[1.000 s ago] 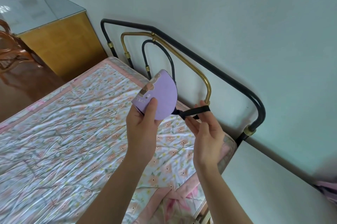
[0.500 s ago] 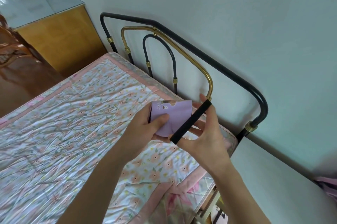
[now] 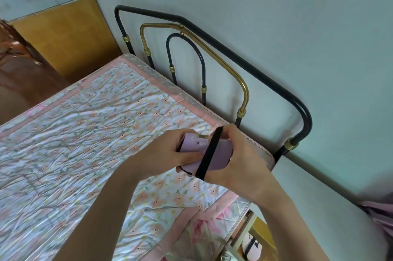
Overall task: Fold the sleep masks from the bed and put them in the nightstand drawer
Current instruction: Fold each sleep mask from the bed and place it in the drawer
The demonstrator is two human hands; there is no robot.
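- The bed (image 3: 89, 133), 1 in view, fills the left and near part of the scene under a floral quilt with a pink border; no other sleep mask shows on the part of it that is visible.
- The metal headboard (image 3: 251, 67), 1, black and brass tubes, stands at the far end against the wall.
- A wooden cabinet (image 3: 63, 39), 1, stands far left with a glass top; a white surface (image 3: 319, 192) lies to the right of the bed, and I cannot tell whether it is the nightstand. No drawer is in view.
- 2 hands work above the quilt near the headboard. The left hand (image 3: 165, 156) pinches the folded mask from the left, thumb on top and fingers beneath.
- The right hand (image 3: 240, 154) cups the mask's right end, its fingers closed on the strap.
- The sleep mask (image 3: 214, 152), 1, lilac, sits folded in half between the 2 hands, clear of the quilt.
- The black strap (image 3: 209, 152), 1, runs taut and slantwise across the mask's top face.
- To do this step well, I would keep the left pinch firm so the fold stays shut, draw the strap snug around the bundle without twisting it, and tuck in any slack before carrying it to the drawer.
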